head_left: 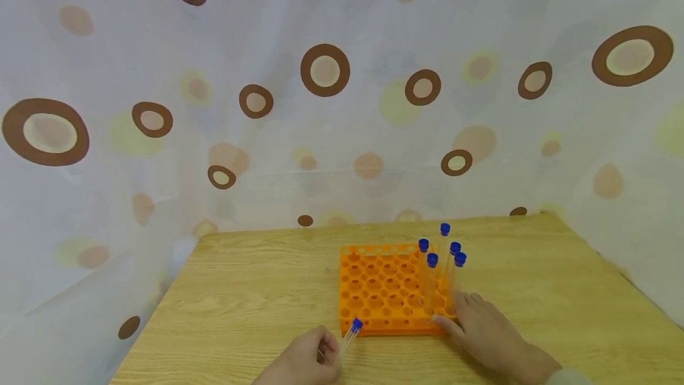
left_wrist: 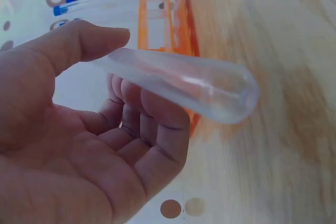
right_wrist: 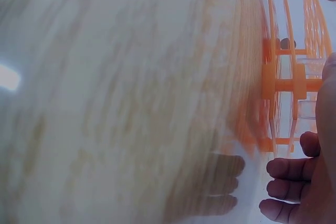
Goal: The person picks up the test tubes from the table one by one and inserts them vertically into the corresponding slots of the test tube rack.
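Note:
My left hand pinches a clear test tube between thumb and fingers, in front of the orange test tube rack. The tube tilts, its blue cap up beside the rack's front left corner. Its rounded bottom end points away from the palm in the left wrist view. At the rack's front right corner, my right hand grips it, thumb at the front and fingers along the right side. Several blue-capped test tubes stand upright in the rack's right end.
The rack's other holes show no tubes. Beneath everything is a light wood-grain table. A white curtain-like sheet with brown and yellow circles hangs behind the table and along both sides.

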Demonstrator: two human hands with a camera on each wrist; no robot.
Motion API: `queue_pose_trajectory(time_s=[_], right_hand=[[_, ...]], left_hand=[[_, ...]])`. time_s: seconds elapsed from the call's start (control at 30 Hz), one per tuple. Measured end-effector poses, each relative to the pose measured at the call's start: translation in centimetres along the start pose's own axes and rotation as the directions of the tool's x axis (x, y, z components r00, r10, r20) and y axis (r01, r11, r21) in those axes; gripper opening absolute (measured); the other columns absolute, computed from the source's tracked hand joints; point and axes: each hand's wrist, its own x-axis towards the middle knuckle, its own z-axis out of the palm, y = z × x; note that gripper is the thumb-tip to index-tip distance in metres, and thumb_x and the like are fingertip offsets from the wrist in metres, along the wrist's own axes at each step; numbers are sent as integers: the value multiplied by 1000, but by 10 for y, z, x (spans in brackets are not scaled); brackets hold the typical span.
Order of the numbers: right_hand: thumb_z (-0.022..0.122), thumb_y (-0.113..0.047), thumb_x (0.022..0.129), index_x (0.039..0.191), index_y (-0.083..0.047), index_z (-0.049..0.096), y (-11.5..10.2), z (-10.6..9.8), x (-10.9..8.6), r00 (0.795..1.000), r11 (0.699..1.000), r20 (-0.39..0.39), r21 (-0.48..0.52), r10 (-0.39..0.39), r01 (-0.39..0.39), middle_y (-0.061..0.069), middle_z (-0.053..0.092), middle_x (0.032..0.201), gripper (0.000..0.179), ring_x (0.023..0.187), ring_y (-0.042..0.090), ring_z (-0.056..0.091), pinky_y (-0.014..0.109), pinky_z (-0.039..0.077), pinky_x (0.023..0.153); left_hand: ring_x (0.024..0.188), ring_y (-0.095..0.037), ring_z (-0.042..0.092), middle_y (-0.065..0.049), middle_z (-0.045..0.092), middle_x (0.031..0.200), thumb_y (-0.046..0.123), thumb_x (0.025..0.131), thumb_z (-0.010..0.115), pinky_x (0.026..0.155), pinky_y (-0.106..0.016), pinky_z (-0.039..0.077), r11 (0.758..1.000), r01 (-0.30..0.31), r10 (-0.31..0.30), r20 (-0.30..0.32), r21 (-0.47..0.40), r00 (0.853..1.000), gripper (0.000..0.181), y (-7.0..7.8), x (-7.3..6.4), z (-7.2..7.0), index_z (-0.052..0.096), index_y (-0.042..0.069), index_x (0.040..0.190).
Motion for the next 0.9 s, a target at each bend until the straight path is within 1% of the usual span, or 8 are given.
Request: queue_pose_trajectory(time_s=[0.07,0.13,0.27,0.3,0.4,0.57,0.73,0.9], right_hand=[[43,-63,98,124,1,53,0,0,-1,1000,1000,1,15,1,-1,21,64,122,70,113,38,60,59,38,106],[43,-63,98,125,2,53,0,0,-2,1000,1000,8,25,6,-6,23,63,125,70,117,40,58,61,35,109],[43,-63,98,119,0,54,2,1,-3,1000,999,20,31,12,-13,21,64,121,67,117,41,59,61,35,109],[43,-63,98,117,-1,54,2,1,-3,1000,999,22,31,13,-14,19,65,117,66,115,40,59,61,35,109],[44,-62,98,116,-2,55,2,1,-3,1000,999,21,33,15,-16,16,66,113,64,112,38,61,61,35,109],[44,-62,98,117,-2,56,1,-1,-1,1000,1000,-6,26,8,-8,16,66,114,64,110,36,61,60,36,109],[41,-65,97,127,2,53,-1,-1,0,1000,1000,10,23,9,-9,23,63,123,74,117,40,59,61,35,109],[40,-65,98,138,5,47,-1,-1,-1,1000,999,23,32,9,-10,28,58,133,81,124,43,55,62,34,109]], left_hand=[[76,-18,48,-4,53,86,3,82,67,63,-23,40,1000,-3,3,2,-16,1000,20,4,2,1,55,6,98],[77,-19,47,-4,52,87,3,83,68,64,-25,40,1000,-1,1,3,-31,1000,20,9,5,2,54,6,97],[79,-20,48,-5,52,88,8,85,69,65,-28,42,999,-8,7,-10,-34,1000,20,20,8,2,54,6,96],[81,-20,48,-5,52,89,8,85,70,66,-28,42,999,-17,17,-16,-31,1000,21,22,10,2,53,6,97],[83,-20,50,-6,53,92,13,87,72,69,-29,44,999,-22,21,-40,-46,999,24,29,14,1,54,6,100],[84,-19,51,-6,53,97,18,89,74,69,-28,49,994,-53,45,-88,-90,995,29,40,25,0,53,7,107],[84,-20,55,-8,53,100,17,89,74,70,-34,55,990,-81,67,-113,-116,991,32,48,36,0,52,6,111],[88,-21,54,-8,53,105,21,90,73,74,-36,53,991,-105,93,-136,-82,986,33,54,47,1,52,8,113]])
